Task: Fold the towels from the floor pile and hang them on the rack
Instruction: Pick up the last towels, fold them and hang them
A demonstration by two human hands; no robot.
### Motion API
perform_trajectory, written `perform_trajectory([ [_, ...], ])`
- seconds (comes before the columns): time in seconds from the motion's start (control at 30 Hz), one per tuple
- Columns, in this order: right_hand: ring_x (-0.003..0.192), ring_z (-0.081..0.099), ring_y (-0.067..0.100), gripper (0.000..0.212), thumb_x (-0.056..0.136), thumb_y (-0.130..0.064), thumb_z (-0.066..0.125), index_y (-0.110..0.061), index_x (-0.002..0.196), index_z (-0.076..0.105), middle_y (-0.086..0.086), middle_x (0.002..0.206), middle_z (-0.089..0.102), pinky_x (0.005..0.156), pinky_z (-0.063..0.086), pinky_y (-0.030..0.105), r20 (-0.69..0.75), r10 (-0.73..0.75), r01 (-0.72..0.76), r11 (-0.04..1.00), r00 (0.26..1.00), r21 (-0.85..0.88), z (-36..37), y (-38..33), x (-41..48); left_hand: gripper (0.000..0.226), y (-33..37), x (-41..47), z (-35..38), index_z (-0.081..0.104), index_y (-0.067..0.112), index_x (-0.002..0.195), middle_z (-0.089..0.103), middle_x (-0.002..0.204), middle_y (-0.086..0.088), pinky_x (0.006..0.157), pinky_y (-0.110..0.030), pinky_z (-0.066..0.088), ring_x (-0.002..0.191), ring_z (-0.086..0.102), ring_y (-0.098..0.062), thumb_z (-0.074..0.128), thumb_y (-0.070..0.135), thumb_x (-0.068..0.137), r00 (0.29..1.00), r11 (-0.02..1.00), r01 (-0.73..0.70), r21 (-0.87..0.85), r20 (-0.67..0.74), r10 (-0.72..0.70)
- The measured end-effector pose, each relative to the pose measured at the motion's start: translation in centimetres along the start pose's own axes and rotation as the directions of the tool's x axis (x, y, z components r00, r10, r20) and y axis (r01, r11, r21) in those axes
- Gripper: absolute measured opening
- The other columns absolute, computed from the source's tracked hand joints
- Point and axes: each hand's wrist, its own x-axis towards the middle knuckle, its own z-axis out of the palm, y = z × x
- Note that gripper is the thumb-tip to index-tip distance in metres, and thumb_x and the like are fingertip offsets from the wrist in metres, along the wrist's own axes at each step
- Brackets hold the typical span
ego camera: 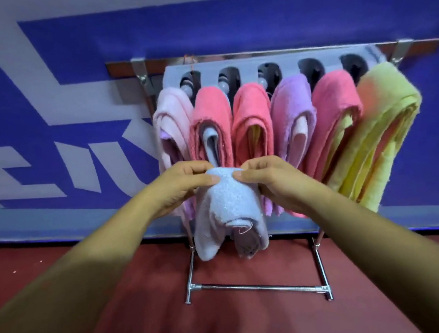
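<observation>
1. The left hand [179,187] and the right hand [272,179] each have a closed grip on the top fold of the blue towel [226,209], thumb against fingers, and the two thumbs almost meet
2. The blue towel hangs in the air from this pinch, in front of the lower left part of the rack [257,288]. It is not on any bar, and its lower end looks bunched more than folded flat
3. Risk: the bundles on the rack touch side by side, so pushing the blue towel in between can drag a neighbour off its bar
4. Risk: the grip holds only the top edge. If one hand lets go, the loose layers can open and the towel can drop to the floor [112,288]
5. Risk: the rack stands on a thin base, so a hard push may rock it
6. Count: two hands, one blue towel and one rack with six bundles: one pink bundle [173,117], three coral bundles [211,118], one purple bundle [291,109] and one yellow bundle [388,119]. Some bundles show a second colour inside, so probably each holds more than one towel, but I cannot count them. The floor pile is not in view
</observation>
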Motion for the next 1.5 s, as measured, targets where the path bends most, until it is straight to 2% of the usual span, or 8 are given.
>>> perform_trajectory([
  [0.13,0.036,0.039,0.016,0.026,0.091,-0.024,0.072,0.000,0.090,0.062,0.007,0.050,0.047,0.034,0.028,0.019,-0.051,0.045,-0.044,0.999,0.998,0.024,-0.3,-4.8,-2.2,0.008,6.1,-1.4,0.4,0.066,0.012,0.082,0.064,0.067,0.013,0.062,-0.011,0.043,0.064,0.056,0.001,0.068,0.006,0.087,0.998,0.994,0.066,0.088,0.016,-0.068],
  [0.37,0.067,0.049,0.016,0.023,0.082,-0.030,0.075,-0.011,0.078,0.063,0.003,0.069,0.056,0.064,0.037,0.032,-0.040,0.082,-0.081,0.996,0.996,0.022,-2.3,-13.7,-7.5,0.034,16.2,-4.2,2.1,0.072,0.009,0.091,0.070,0.094,-0.008,0.090,-0.037,0.047,0.092,0.063,-0.018,0.074,0.035,0.071,0.972,0.971,0.234,0.058,0.023,-0.235],
  [0.5,0.076,0.054,0.018,0.019,0.083,-0.032,0.076,-0.019,0.074,0.067,0.003,0.077,0.062,0.075,0.040,0.035,-0.023,0.110,-0.109,0.993,0.994,0.035,-4.5,-17.1,-10.9,0.005,20.7,-4.7,4.4,0.074,0.015,0.089,0.070,0.089,0.001,0.086,-0.029,0.046,0.086,0.062,-0.010,0.069,0.014,0.087,0.971,0.969,0.237,0.068,0.023,-0.239],
  [0.73,0.065,0.055,0.008,0.019,0.093,-0.016,0.070,-0.010,0.076,0.067,-0.004,0.069,0.062,0.066,0.041,0.027,-0.043,0.115,-0.115,0.993,0.992,0.003,-10.1,-19.4,-13.8,0.016,24.2,-2.9,8.8,0.074,0.010,0.102,0.070,0.099,-0.001,0.095,-0.032,0.044,0.095,0.060,-0.010,0.071,0.017,0.088,0.975,0.968,0.221,0.119,0.006,-0.223],
  [0.87,0.062,0.055,0.007,0.027,0.095,-0.014,0.067,-0.020,0.069,0.068,-0.008,0.066,0.062,0.065,0.041,0.026,-0.035,0.118,-0.118,0.993,0.992,-0.013,-12.8,-19.5,-14.3,0.010,24.8,-1.6,10.7,0.075,0.029,0.086,0.067,0.082,0.014,0.086,-0.025,0.042,0.083,0.059,-0.004,0.070,0.020,0.088,0.970,0.962,0.238,0.136,0.018,-0.242],
  [1.07,0.072,0.051,0.011,0.020,0.092,-0.022,0.071,-0.017,0.073,0.068,-0.006,0.069,0.059,0.074,0.039,0.032,-0.019,0.103,-0.104,0.992,0.994,-0.076,-13.9,-19.5,-13.0,0.013,24.5,-0.6,10.9,0.070,0.022,0.088,0.067,0.077,0.017,0.076,-0.012,0.043,0.078,0.060,0.001,0.064,0.012,0.094,0.968,0.963,0.248,0.109,0.004,-0.250],
  [1.3,0.056,0.045,0.001,0.026,0.095,-0.021,0.068,-0.018,0.070,0.063,-0.015,0.060,0.052,0.058,0.036,0.017,-0.041,0.113,-0.118,0.983,0.993,-0.142,-12.1,-19.5,-8.7,0.006,22.8,0.8,7.0,0.071,0.011,0.094,0.068,0.084,0.005,0.081,-0.019,0.047,0.082,0.061,-0.006,0.066,0.012,0.094,0.970,0.965,0.241,0.099,-0.049,-0.237],
  [1.5,0.060,0.047,0.004,0.022,0.095,-0.021,0.069,-0.015,0.075,0.064,-0.008,0.065,0.055,0.060,0.040,0.021,-0.102,0.148,-0.166,0.966,0.984,-0.200,-10.2,-18.7,-3.4,0.014,19.9,3.9,2.6,0.068,0.012,0.089,0.061,0.075,0.008,0.075,-0.023,0.045,0.071,0.053,-0.003,0.068,0.025,0.092,0.985,0.920,0.174,0.350,-0.057,-0.164],
])
